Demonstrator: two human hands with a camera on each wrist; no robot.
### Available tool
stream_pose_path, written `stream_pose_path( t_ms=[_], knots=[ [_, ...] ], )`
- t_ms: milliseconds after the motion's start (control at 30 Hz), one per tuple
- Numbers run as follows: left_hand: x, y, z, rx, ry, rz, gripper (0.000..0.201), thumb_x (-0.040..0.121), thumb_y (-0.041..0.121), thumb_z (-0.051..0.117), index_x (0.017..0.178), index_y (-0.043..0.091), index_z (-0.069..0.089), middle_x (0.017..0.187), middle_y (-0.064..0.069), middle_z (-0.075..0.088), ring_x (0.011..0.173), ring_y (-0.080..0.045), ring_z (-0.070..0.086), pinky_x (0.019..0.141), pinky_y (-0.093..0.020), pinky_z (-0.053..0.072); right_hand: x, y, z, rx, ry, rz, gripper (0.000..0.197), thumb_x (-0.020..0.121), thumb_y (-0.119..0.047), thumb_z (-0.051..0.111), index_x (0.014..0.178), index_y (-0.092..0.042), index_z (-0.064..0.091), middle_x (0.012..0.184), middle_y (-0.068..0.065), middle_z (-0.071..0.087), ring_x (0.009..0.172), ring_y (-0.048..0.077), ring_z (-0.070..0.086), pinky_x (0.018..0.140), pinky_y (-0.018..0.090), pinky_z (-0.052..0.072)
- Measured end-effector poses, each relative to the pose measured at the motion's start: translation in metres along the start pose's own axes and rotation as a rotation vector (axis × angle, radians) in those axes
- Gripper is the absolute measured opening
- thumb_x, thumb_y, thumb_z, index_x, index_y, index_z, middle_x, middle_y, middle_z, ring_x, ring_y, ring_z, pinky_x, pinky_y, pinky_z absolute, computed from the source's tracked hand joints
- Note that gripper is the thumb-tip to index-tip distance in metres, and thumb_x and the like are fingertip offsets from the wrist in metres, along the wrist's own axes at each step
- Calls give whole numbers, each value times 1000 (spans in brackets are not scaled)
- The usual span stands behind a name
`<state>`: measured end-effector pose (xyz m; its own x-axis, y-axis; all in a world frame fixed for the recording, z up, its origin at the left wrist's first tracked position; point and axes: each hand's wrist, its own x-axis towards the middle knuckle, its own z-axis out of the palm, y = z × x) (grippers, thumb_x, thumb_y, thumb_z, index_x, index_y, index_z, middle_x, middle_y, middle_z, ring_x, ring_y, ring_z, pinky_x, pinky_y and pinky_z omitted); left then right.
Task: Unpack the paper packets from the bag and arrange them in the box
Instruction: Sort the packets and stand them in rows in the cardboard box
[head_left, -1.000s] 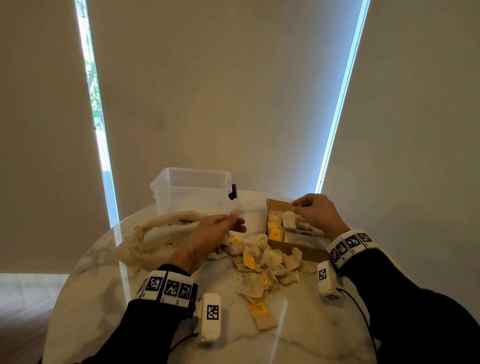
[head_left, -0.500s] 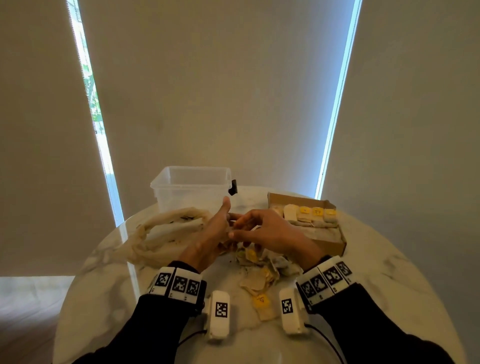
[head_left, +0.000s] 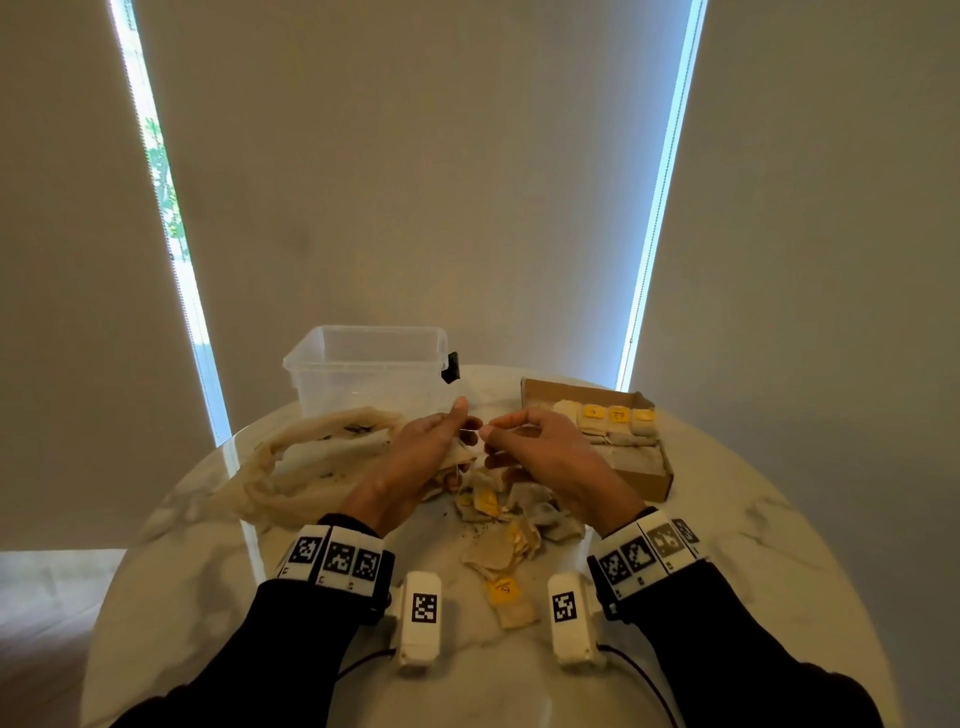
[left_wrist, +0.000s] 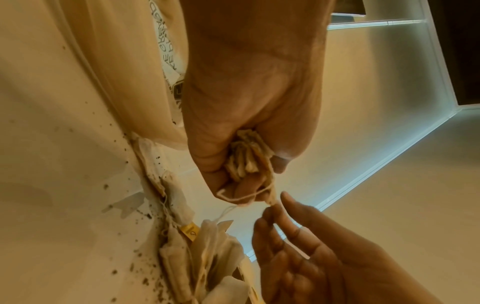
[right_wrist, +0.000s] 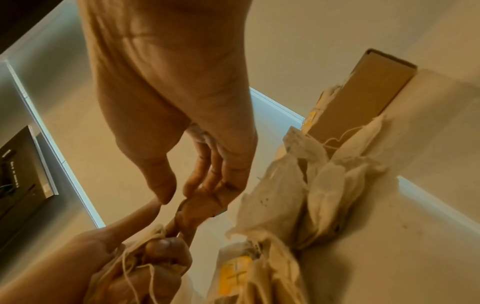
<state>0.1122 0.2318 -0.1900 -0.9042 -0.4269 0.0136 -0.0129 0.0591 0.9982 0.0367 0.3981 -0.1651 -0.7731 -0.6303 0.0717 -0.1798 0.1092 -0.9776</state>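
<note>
Farthest left on your counter (head_left: 769, 525) lies the bag (head_left: 306, 462), a limp cream mesh sack collapsed flat with its mouth toward the middle and dark print showing on it in the left wrist view. Your left hand (head_left: 421, 457) comes next, fingers curled round a crumpled bunch of packets (left_wrist: 245, 158), thin off-white paper pouches with white strings trailing from your fist. Below and between your hands sits the loose pile of packets (head_left: 511, 525), wrinkled, tea-stained, some carrying yellow tags, with dark crumbs scattered around them. Your right hand (head_left: 540, 447) meets the left at the fingertips, thumb and forefinger pinching one string (left_wrist: 270, 197) that runs out of the bunch, the other fingers loosely spread. To the right stands the box (head_left: 652, 478), brown cardboard and open-topped, with a row of packets set upright along its far end, three yellow tags facing up. Compared with half a second earlier, your hands are in nearly the same spot above the pile, the right thumb and forefinger now drawn slightly away from the left with the string between them; the box row is unchanged.
</note>
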Motion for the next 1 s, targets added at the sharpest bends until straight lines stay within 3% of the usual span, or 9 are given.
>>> stream_pose_path(
  t_ms=[133, 233, 333, 433, 533, 600, 800, 1000],
  knots=[
    [1, 0, 1, 61, -26, -24, 57, 105, 70, 38, 123, 30, 74, 120, 0, 75, 111, -23, 71, 95, -43, 59, 1, 4, 6, -39, -93, 37, 34, 92, -23, 83, 122, -14, 68, 100, 5, 83, 89, 17, 81, 79, 30, 66],
    [-1, 2, 1, 44, -25, -28, 56, 106, 68, 38, 119, 29, 76, 104, -3, 78, 94, -18, 71, 76, -33, 57, 1, 2, 3, 2, -39, -23, 33, 92, -19, 84, 121, -15, 69, 98, 4, 83, 90, 17, 81, 76, 29, 65],
    [-5, 3, 0, 4, -30, -22, 57, 104, 68, 45, 116, 23, 77, 76, 5, 73, 71, -11, 63, 64, -28, 49, -1, -1, -2, 84, 24, -91, 33, 92, -19, 84, 120, -13, 69, 98, 4, 83, 91, 18, 80, 72, 25, 62],
    [-4, 0, -1, -34, -54, 15, 57, 97, 69, 58, 114, 19, 79, 89, -2, 73, 70, -13, 63, 62, -29, 51, -3, -3, -8, 138, 104, -126, 33, 90, -22, 86, 118, -13, 70, 97, 5, 83, 91, 18, 81, 67, 22, 59],
    [-5, -1, 0, -51, -68, 59, 48, 96, 62, 65, 117, 21, 80, 101, -5, 72, 71, -12, 62, 58, -26, 50, -2, -1, -13, 174, 138, -126, 34, 89, -24, 87, 119, -15, 71, 99, 3, 83, 93, 17, 80, 77, 29, 61],
    [-5, 0, 1, -66, -68, 64, 47, 97, 61, 65, 116, 21, 80, 99, -5, 72, 71, -12, 62, 58, -26, 50, -1, 1, -14, 206, 144, -121, 36, 89, -24, 87, 120, -16, 71, 101, 3, 83, 94, 17, 80, 81, 33, 62],
    [-5, 1, 1, -83, -71, -11, 68, 97, 73, 52, 114, 11, 77, 87, -2, 66, 72, -15, 59, 57, -27, 46, 4, 3, -16, 354, 216, -121, 30, 92, -16, 82, 120, -11, 72, 104, 7, 82, 99, 24, 80, 90, 39, 65],
    [-4, 0, 3, -134, -85, -5, 53, 99, 60, 63, 110, 10, 78, 75, 5, 56, 62, -11, 52, 50, -21, 37, 9, 13, -16, 385, 183, -19, 21, 96, -7, 76, 117, -9, 73, 108, 14, 80, 95, 25, 79, 88, 36, 63]
  ],
)
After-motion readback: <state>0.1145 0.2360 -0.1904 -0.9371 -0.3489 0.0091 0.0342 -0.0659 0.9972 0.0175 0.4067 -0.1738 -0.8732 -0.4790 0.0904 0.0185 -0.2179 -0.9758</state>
